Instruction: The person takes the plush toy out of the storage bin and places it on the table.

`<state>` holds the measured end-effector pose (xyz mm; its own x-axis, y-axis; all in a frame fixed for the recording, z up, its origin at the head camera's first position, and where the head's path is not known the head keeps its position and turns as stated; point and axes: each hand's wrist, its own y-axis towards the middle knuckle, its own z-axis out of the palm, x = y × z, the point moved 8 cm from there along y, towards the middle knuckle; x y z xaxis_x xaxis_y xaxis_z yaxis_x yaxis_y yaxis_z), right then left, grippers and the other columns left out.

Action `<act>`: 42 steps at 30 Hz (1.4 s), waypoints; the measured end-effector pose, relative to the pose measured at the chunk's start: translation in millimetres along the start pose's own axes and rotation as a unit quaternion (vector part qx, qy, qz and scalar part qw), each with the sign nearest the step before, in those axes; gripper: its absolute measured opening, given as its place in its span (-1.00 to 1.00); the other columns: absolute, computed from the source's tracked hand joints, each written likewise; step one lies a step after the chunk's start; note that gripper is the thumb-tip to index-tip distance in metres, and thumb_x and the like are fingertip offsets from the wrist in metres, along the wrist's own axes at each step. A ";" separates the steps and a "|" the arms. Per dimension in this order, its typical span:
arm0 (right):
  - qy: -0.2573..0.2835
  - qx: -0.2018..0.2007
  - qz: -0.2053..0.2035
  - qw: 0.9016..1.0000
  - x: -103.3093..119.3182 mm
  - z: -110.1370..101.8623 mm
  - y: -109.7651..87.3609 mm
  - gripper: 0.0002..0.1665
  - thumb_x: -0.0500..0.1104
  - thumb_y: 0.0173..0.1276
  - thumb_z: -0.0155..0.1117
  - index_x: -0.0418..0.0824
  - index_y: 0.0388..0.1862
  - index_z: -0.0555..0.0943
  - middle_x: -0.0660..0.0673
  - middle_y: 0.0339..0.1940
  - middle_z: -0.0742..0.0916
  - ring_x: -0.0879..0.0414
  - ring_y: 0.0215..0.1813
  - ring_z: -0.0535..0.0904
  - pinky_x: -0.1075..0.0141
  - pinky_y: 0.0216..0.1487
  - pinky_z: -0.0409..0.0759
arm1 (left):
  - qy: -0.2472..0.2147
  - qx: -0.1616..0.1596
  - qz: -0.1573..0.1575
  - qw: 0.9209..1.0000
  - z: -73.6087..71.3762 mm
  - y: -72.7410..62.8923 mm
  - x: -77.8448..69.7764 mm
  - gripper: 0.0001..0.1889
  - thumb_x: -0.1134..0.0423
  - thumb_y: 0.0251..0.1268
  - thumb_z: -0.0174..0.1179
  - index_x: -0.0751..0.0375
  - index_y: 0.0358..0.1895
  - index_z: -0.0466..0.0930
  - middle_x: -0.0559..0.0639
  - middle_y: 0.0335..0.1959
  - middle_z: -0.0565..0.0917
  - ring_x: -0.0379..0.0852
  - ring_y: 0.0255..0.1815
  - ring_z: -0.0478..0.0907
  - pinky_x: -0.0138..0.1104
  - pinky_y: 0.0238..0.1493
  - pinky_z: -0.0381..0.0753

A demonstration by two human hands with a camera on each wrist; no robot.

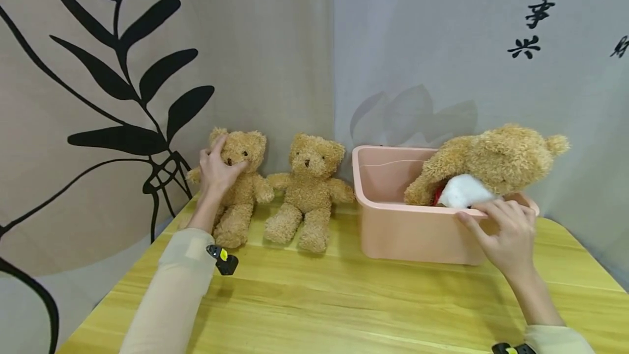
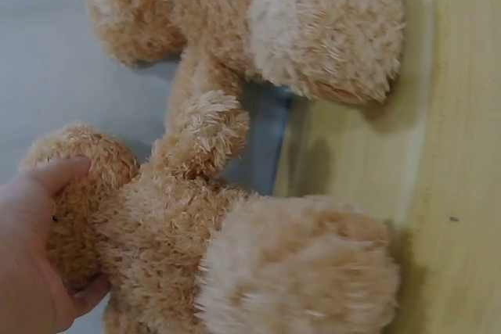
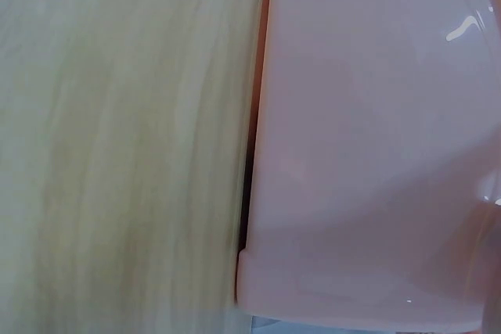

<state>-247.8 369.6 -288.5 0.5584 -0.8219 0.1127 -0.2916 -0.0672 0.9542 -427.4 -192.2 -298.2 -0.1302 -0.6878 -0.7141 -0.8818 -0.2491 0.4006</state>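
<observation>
At the table's left, my left hand (image 1: 215, 172) grips the head of a tan teddy bear (image 1: 243, 186), thumb across its face. In the left wrist view the thumb and a finger lie on opposite sides of that head. A second teddy bear (image 1: 308, 195) sits just to its right, upright against the wall cloth. My right hand (image 1: 511, 234) holds the front rim of a pink plastic bin (image 1: 413, 234), its thumb outside. A larger teddy bear (image 1: 501, 154) lies sideways in the bin, head over the right end, with a white fluffy piece (image 1: 464, 191) against it.
The wooden table (image 1: 314, 299) stretches in front of the bears and bin. Behind stands a pale cloth backdrop (image 1: 275, 42) with a black plant print (image 1: 123, 70) at left and black characters at upper right. A small black device (image 1: 223, 260) sits on the left wrist.
</observation>
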 end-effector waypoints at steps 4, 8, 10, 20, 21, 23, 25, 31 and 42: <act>-0.001 -0.003 -0.007 1.000 0.8 1.9 -0.8 -0.18 0.47 0.31 0.19 -0.30 -0.44 0.73 -0.22 -0.49 0.73 -0.20 -0.31 0.50 0.22 0.02 0.16 | 0.021 0.025 -0.035 0.999 5.6 -0.6 14.8 -0.03 -0.07 0.27 0.37 -0.15 0.65 -0.02 0.51 0.50 -0.01 0.58 0.42 0.12 0.37 0.21 0.36; 0.002 0.001 -0.007 1.000 0.0 2.9 -0.9 -0.18 0.47 0.31 0.19 -0.30 -0.44 0.73 -0.22 -0.49 0.73 -0.19 -0.31 0.50 0.23 0.04 0.13 | 0.030 0.046 -0.050 0.997 9.2 0.7 22.4 0.01 -0.17 0.26 0.34 -0.20 0.66 -0.10 0.55 0.54 -0.18 0.64 0.42 0.06 0.42 0.17 0.34; 0.004 -0.001 -0.005 1.000 -0.8 2.2 -0.7 -0.18 0.47 0.31 0.19 -0.30 -0.45 0.72 -0.22 -0.49 0.72 -0.19 -0.31 0.49 0.24 0.04 0.12 | 0.024 0.059 -0.050 0.997 11.3 1.3 21.0 0.02 -0.19 0.26 0.33 -0.23 0.66 -0.14 0.55 0.55 -0.26 0.68 0.43 0.01 0.45 0.16 0.31; 0.005 0.006 -0.001 1.000 -1.3 2.2 -2.1 -0.19 0.47 0.31 0.19 -0.29 -0.44 0.73 -0.20 -0.49 0.72 -0.13 -0.34 0.45 0.24 0.05 0.12 | 0.017 0.059 -0.044 0.997 14.1 -4.3 19.1 -0.13 -0.18 0.43 0.14 -0.23 0.66 -0.14 0.56 0.51 -0.15 0.63 0.43 0.03 0.42 0.21 0.27; 0.005 0.005 -0.001 1.000 -1.2 2.0 -1.8 -0.18 0.47 0.31 0.19 -0.29 -0.44 0.73 -0.20 -0.49 0.72 -0.13 -0.34 0.45 0.24 0.05 0.12 | 0.015 0.055 -0.040 0.998 14.1 -4.4 18.3 -0.15 -0.17 0.45 0.12 -0.22 0.66 -0.12 0.55 0.49 -0.10 0.61 0.41 0.08 0.40 0.20 0.30; 0.005 0.004 -0.001 1.000 -1.2 1.5 -1.3 -0.18 0.47 0.31 0.19 -0.29 -0.43 0.73 -0.21 -0.48 0.72 -0.14 -0.34 0.45 0.24 0.05 0.11 | 0.006 0.045 -0.035 0.998 13.8 -3.9 16.7 -0.19 -0.12 0.47 0.13 -0.18 0.65 -0.06 0.52 0.46 -0.03 0.55 0.40 0.11 0.35 0.21 0.33; 0.005 0.005 -0.001 1.000 -1.4 1.1 -0.8 -0.18 0.47 0.30 0.19 -0.29 -0.43 0.73 -0.21 -0.48 0.72 -0.14 -0.34 0.46 0.24 0.06 0.11 | -0.004 0.034 -0.027 0.999 12.5 -3.4 13.4 -0.22 -0.04 0.47 0.16 -0.12 0.64 0.01 0.48 0.45 0.02 0.50 0.41 0.12 0.30 0.22 0.35; 0.002 0.006 0.003 1.000 -1.9 0.2 -1.2 -0.18 0.49 0.30 0.18 -0.29 -0.43 0.72 -0.21 -0.48 0.72 -0.14 -0.33 0.46 0.24 0.05 0.11 | -0.035 0.005 -0.001 0.999 6.7 -4.0 -3.5 -0.37 0.26 0.47 0.12 0.17 0.56 0.21 0.40 0.43 0.07 0.37 0.46 0.10 0.20 0.29 0.33; 0.003 0.005 0.002 1.000 -2.1 0.3 -1.3 -0.18 0.49 0.29 0.18 -0.27 -0.43 0.73 -0.19 -0.49 0.72 -0.13 -0.33 0.46 0.23 0.05 0.13 | -0.065 -0.017 0.054 0.996 -1.3 -8.6 -40.0 -0.50 0.41 0.44 0.03 0.25 0.42 0.39 0.34 0.41 0.17 0.32 0.39 0.23 0.08 0.14 0.40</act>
<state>-248.8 371.2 -290.1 0.5621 -0.8184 0.1194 -0.3019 -0.0687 0.9508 -414.0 -163.4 -272.3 -0.2823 -0.6185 -0.7334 -0.8436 -0.2040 0.4967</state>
